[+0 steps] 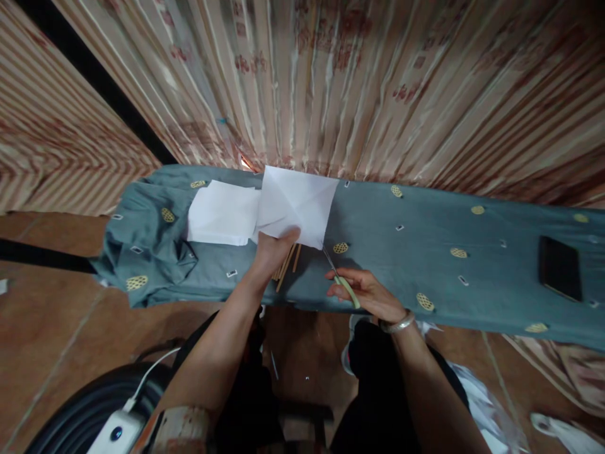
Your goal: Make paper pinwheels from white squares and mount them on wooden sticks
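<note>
In the head view, my left hand grips the lower edge of a creased white sheet of paper, thumb on top. My right hand is closed around scissors with light green handles. Their blades meet the sheet's lower right corner; how far they are apart is too small to tell. A stack of white paper lies left of the sheet, partly overlapped by it. Several thin wooden sticks lie below the sheet, partly hidden by it and by my left hand.
A green patterned cloth covers the long narrow table. At its right end lies a dark phone or wallet. Pleated curtains hang right behind the table. A white power bank with a cable is at lower left.
</note>
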`<action>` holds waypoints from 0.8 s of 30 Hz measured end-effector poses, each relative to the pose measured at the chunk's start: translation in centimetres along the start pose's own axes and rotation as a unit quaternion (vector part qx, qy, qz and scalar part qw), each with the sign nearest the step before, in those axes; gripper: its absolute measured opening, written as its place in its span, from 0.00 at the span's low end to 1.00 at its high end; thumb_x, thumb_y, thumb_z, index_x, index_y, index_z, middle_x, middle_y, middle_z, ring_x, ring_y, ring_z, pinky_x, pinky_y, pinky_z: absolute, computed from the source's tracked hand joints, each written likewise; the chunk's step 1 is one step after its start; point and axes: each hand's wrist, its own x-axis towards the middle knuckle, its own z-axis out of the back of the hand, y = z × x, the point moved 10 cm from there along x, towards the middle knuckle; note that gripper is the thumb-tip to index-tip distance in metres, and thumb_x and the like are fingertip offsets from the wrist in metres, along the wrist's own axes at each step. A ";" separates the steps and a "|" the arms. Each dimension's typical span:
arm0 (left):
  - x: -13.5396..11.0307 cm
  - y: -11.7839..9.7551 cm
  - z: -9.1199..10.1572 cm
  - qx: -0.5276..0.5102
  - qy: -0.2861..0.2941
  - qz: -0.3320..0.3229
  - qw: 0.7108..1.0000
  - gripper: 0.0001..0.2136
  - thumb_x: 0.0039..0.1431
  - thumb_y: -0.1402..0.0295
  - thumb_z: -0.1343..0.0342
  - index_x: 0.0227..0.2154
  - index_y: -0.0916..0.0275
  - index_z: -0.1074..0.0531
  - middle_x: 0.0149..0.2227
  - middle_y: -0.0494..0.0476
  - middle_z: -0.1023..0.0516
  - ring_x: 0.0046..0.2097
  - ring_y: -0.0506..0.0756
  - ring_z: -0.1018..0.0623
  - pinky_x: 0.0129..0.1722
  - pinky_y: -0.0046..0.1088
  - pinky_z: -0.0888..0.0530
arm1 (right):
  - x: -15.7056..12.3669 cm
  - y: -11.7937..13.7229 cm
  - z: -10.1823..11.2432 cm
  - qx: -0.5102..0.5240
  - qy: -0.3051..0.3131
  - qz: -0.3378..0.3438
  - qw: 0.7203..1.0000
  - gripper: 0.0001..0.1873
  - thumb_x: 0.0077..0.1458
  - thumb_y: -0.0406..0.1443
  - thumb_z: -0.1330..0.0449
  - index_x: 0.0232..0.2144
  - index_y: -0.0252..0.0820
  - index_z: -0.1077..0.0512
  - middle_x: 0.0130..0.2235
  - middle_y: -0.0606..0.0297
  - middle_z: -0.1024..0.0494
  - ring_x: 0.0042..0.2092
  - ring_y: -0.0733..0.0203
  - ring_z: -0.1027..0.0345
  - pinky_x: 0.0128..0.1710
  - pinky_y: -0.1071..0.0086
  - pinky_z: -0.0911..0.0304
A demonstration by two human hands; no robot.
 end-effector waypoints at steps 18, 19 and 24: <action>-0.8 0.7 -0.9 -0.016 0.014 0.043 0.999 0.22 0.45 0.74 0.37 0.47 0.65 0.28 0.41 0.59 0.17 0.46 0.58 0.19 0.52 0.35 0.24 | 0.2 0.0 0.1 -0.001 0.005 0.003 1.000 0.29 0.45 0.54 0.32 0.40 0.37 0.25 0.27 0.66 0.26 0.25 0.68 0.39 0.23 0.72 0.42; -0.8 0.6 -1.0 -0.016 0.017 0.036 0.999 0.22 0.45 0.74 0.37 0.47 0.64 0.29 0.41 0.59 0.17 0.46 0.58 0.20 0.51 0.35 0.24 | 0.2 0.0 0.1 -0.001 0.007 0.000 1.000 0.29 0.45 0.54 0.32 0.40 0.37 0.25 0.28 0.66 0.26 0.26 0.68 0.39 0.23 0.72 0.42; -0.9 0.6 -1.3 0.002 0.031 0.037 0.999 0.23 0.45 0.73 0.38 0.48 0.64 0.30 0.41 0.58 0.18 0.46 0.58 0.20 0.51 0.35 0.24 | 0.2 -0.2 0.0 -0.004 0.012 -0.021 1.000 0.31 0.45 0.54 0.32 0.42 0.37 0.27 0.29 0.65 0.27 0.27 0.68 0.40 0.25 0.72 0.44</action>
